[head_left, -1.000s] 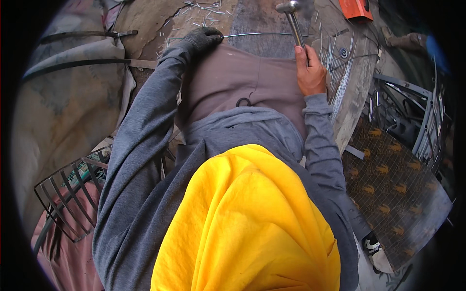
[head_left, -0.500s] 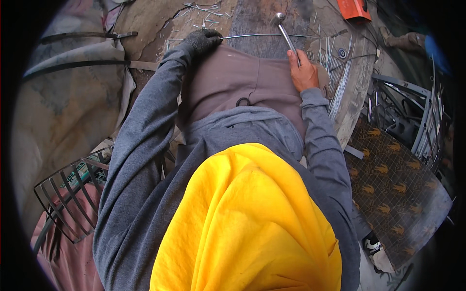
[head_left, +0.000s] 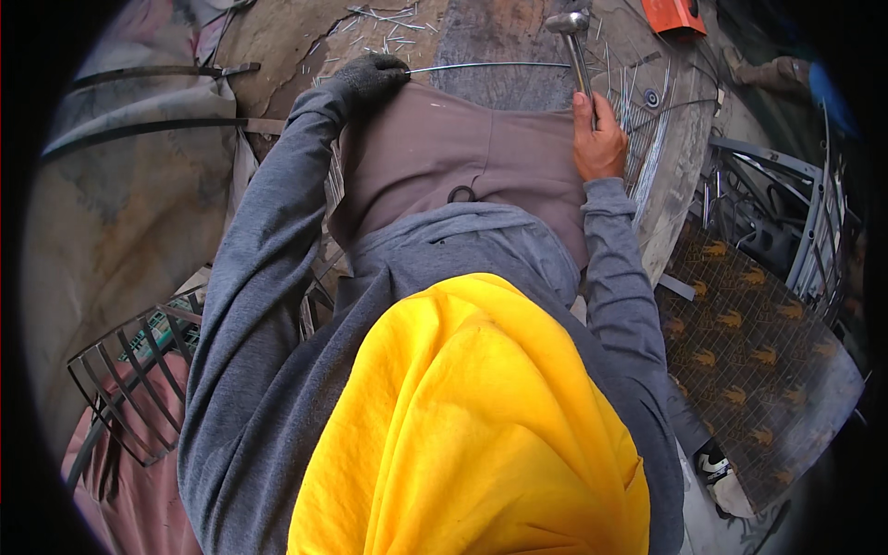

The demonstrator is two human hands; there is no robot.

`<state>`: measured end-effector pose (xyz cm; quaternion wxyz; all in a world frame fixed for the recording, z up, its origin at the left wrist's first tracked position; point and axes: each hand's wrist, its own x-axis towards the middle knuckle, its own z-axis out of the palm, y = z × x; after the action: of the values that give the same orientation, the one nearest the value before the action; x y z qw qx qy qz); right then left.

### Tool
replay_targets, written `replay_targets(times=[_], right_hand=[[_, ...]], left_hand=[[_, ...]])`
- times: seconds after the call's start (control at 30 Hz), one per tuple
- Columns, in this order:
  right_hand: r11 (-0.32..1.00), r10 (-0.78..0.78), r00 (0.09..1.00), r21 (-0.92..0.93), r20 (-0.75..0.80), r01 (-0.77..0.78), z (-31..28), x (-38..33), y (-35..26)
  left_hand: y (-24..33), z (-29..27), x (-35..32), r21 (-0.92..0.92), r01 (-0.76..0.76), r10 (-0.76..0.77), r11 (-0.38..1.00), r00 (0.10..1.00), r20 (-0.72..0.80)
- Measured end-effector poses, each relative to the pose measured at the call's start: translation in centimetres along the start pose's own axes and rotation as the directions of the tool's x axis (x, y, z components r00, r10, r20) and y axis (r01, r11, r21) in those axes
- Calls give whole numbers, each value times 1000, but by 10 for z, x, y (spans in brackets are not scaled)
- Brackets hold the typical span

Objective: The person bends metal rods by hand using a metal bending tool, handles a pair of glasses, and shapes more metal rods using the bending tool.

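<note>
Head view, looking down over a yellow cloth (head_left: 472,425) and the grey sleeves of the person at work. Beyond the fingers lies a worn stone counter (head_left: 277,42), cracked and strewn with short wire offcuts (head_left: 388,23). A brown cloth (head_left: 444,153) covers the lap between the two hands. To the outside of the right-hand fingers stands a patterned mesh panel (head_left: 749,351), and beside it a bundle of straight wire rods (head_left: 647,157). Well to the outside of the left-hand fingers, low in the view, sits a dark wire rack (head_left: 129,388). An orange object (head_left: 673,14) rests just past the hammer head.

The left hand (head_left: 370,76), in a dark glove, has its fingers closed on one end of a long thin wire (head_left: 490,66), which runs level across the counter toward the right-hand fingers. The right hand (head_left: 599,139), bare, has its fingers wrapped firmly around the handle of a hammer (head_left: 575,42); the metal head sits above the far end of the wire, whether touching it cannot be told.
</note>
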<state>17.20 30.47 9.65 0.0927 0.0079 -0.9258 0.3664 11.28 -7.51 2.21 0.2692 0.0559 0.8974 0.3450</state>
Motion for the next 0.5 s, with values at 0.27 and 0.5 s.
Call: replay_targets(times=[0.27, 0.5], right_hand=[[995, 79, 960, -80, 269, -59, 12, 8, -7], [962, 202, 910, -249, 363, -114, 18, 3, -2]], left_hand=[[-11, 1, 2, -66, 12, -9, 998, 999, 37], [-2, -3, -2, -45, -8, 10, 999, 999, 35]])
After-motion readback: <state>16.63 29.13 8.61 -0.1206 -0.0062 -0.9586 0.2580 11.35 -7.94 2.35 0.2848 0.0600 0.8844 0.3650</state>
